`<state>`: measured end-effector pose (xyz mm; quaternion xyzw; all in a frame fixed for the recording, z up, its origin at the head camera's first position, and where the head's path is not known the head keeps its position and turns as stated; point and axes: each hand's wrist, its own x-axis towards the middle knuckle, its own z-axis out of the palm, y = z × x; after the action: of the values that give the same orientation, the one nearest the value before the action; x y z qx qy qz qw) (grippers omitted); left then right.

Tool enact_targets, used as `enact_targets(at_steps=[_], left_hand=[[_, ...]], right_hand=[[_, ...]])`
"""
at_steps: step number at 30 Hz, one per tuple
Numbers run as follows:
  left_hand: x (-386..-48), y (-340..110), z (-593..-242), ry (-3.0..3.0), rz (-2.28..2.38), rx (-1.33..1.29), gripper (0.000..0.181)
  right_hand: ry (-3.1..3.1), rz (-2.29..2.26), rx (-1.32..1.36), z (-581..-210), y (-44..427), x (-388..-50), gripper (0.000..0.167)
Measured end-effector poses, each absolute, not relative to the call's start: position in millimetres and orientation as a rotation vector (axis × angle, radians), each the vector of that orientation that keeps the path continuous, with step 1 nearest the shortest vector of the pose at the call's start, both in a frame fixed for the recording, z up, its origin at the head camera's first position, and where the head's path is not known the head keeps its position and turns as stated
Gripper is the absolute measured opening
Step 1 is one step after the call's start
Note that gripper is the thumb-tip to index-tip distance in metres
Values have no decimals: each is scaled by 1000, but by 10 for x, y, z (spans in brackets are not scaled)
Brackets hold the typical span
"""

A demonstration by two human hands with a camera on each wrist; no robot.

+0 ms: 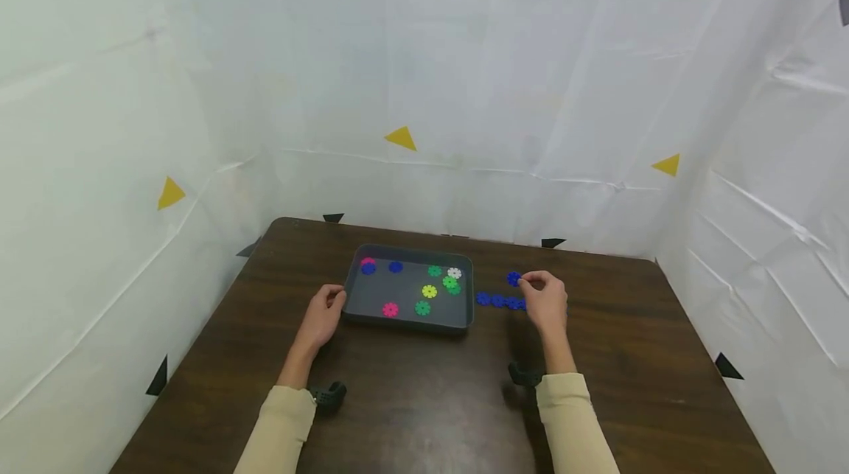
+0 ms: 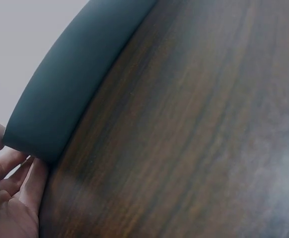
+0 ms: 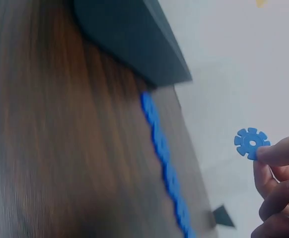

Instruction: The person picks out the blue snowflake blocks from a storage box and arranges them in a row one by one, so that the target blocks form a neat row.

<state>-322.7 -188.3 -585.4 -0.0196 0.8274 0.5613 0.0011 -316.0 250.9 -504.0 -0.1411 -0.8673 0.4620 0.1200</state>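
My right hand [image 1: 547, 302] pinches a blue notched plastic disc [image 3: 252, 143] between thumb and forefinger, held up above the table. Below it lies a row of blue notched discs [image 1: 498, 301], partly hidden behind that hand; the right wrist view shows it as a blurred line. To the left of the row sits a dark grey tray [image 1: 404, 321]. Inside are pink, blue, yellow, white and several green discs, such as a yellow one [image 1: 430, 291]. At the tray's near left corner my left hand [image 1: 323, 318] holds the wall, thumb at the rim and fingers outside.
The brown wooden table [image 1: 424, 400] carries everything. White sheeting [image 1: 464, 91] with grey, black and yellow triangles stands behind the table and along both sides. Each wrist wears a dark strapped device, such as the left one [image 1: 329, 398].
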Motion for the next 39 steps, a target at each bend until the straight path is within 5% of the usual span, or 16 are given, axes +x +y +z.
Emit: enact_targets(at_steps=[20,39], left_hand=[[-3228,-1877,-5833,2605,1758,-76,45],[-3255,-1874,-5845,2583,1760,-108,46]], right_hand=[[-2500,1353,-616,-5239,3433,-2928,29],[-2692,1410,-715,-5341,3884,-2925,53]])
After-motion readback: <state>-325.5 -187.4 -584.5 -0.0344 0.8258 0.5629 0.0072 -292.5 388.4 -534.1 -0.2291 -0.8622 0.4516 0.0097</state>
